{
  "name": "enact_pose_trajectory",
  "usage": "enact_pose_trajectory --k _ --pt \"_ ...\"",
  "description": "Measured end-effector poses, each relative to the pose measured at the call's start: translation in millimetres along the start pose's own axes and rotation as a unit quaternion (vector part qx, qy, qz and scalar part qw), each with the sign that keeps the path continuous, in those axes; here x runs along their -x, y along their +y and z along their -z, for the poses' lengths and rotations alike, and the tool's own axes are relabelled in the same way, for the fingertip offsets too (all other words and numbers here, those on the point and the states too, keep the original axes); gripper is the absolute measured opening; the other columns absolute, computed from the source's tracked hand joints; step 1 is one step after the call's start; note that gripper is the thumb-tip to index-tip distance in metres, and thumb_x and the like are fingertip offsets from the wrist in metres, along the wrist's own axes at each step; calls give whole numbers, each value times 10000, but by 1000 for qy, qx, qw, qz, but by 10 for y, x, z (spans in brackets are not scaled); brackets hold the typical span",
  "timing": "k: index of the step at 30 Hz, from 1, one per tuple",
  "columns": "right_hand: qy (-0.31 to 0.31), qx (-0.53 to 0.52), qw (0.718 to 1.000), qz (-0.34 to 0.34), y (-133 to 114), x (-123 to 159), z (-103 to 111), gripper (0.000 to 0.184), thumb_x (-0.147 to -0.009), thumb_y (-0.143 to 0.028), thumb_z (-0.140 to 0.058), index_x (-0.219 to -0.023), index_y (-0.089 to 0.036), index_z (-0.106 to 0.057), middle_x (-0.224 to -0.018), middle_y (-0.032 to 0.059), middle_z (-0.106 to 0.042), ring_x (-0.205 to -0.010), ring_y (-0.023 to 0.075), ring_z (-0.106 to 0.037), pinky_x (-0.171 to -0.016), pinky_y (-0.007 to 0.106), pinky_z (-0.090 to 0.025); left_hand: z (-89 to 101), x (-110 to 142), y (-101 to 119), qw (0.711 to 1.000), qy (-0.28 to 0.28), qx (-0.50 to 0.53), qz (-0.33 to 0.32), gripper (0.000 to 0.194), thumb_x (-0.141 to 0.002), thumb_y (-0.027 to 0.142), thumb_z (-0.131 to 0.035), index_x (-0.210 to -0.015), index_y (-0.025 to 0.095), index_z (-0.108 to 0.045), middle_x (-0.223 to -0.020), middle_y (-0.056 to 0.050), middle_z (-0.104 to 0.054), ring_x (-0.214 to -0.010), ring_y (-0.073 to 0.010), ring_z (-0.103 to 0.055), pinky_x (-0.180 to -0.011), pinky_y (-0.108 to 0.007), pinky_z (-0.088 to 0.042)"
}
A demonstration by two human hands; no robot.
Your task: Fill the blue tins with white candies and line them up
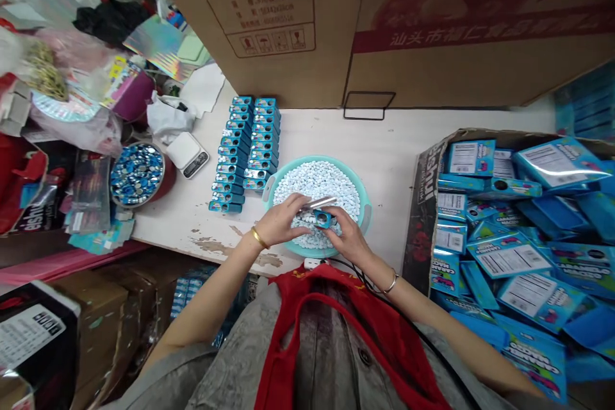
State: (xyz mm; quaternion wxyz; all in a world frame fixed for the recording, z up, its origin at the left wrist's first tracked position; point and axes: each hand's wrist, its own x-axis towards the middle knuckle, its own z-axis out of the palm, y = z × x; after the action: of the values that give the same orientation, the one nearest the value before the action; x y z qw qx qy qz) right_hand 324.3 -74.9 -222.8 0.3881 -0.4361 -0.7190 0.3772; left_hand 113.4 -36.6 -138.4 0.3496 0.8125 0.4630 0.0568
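Note:
A teal plastic basin (366, 195) full of small pale-blue candies (319, 176) stands on the white table in front of me. My left hand (284, 219) is over its left side, closed on a shiny metal scoop (321, 203) that points to the right. My right hand (350, 237) grips a small blue box (322, 220) from its right side, low over the candies. The scoop lies just above the box's dark opening, very near it; whether they touch I cannot tell. Two rows of similar small boxes (262, 147) stand to the left behind the basin.
On the right, a carton (419, 211) holds many blue packages (512, 253). Large cardboard boxes (331, 77) rise at the back, with a black wire stand (369, 106) before them. Leftward are a digital scale (188, 154), a tub of wrapped sweets (138, 173) and heaped bags.

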Motion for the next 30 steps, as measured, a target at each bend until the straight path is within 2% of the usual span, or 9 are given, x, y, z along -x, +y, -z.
enact_pose_trajectory --k 4,8,10,12,14,17,20,26,30 --pt "-48 23 998 25 3 -162 -13 510 -901 -390 -575 -1354 -219 -416 -1291 148 -576 -1227 281 -547 -1016 494 -473 -61 156 -192 999 5 20 35 190 -881 268 -584 -1045 183 -543 -1027 -77 -584 -953 -195 -563 -827 -305 -472" --pt "59 155 984 -69 372 -363 131 645 -904 -525 -520 -1418 -166 -367 -1438 216 -436 -1349 349 -404 -1068 604 -360 202 434 -490 989 116 -13 92 236 -869 308 -618 -1058 183 -552 -1007 -68 -595 -941 -187 -559 -829 -299 -465" --pt "81 199 966 -146 658 -423 216 586 -917 -515 -485 -1365 -139 -435 -1288 227 -556 -1203 355 -524 -973 574 -430 330 571 -714 977 157 -50 139 240 -855 322 -632 -1034 179 -563 -972 -60 -598 -914 -182 -556 -817 -293 -463" --pt "50 197 957 -208 890 -457 281 466 -923 -454 -475 -1271 -146 -509 -1022 168 -667 -957 309 -625 -827 462 -496 413 686 -943 965 175 -79 178 237 -844 342 -628 -1003 175 -575 -930 -51 -601 -869 -174 -554 -792 -285 -463" --pt "10 174 950 -260 979 -465 336 330 -922 -372 -469 -1184 -183 -539 -841 88 -673 -785 252 -626 -721 360 -487 457 771 -1128 958 185 -85 202 282 -830 400 -612 -992 171 -584 -907 -48 -614 -836 -171 -556 -774 -284 -465" --pt "-25 144 928 -342 864 -419 412 253 -922 -289 -454 -1158 -214 -506 -839 49 -671 -763 208 -613 -699 289 -451 492 835 -1315 950 210 -59 222 449 -782 573 -569 -995 179 -594 -891 -42 -643 -790 -177 -566 -730 -287 -472" --pt "-4 171 914 -369 750 -290 477 235 -917 -288 -480 -1142 -225 -500 -866 35 -682 -781 196 -624 -696 265 -449 511 795 -1518 941 219 -60 251 503 -721 696 -528 -975 265 -579 -863 33 -647 -763 -174 -566 -705 -280 -469" --pt "43 186 899 -393 694 165 705 244 -913 -257 -490 -1152 -207 -502 -947 61 -684 -874 219 -644 -751 297 -473 431 454 -1772 958 163 -55 229 389 -687 662 -469 -869 328 -554 -825 63 -635 -807 -207 -587 -751 -316 -474" --pt "57 170 922 -342 475 333 1002 254 -861 -252 -582 -1114 -229 -578 -923 41 -681 -855 206 -639 -781 295 -484 300 293 -1734 955 145 -90 241 340 -717 610 -410 -864 336 -548 -844 31 -603 -787 -214 -580 -749 -327 -469"
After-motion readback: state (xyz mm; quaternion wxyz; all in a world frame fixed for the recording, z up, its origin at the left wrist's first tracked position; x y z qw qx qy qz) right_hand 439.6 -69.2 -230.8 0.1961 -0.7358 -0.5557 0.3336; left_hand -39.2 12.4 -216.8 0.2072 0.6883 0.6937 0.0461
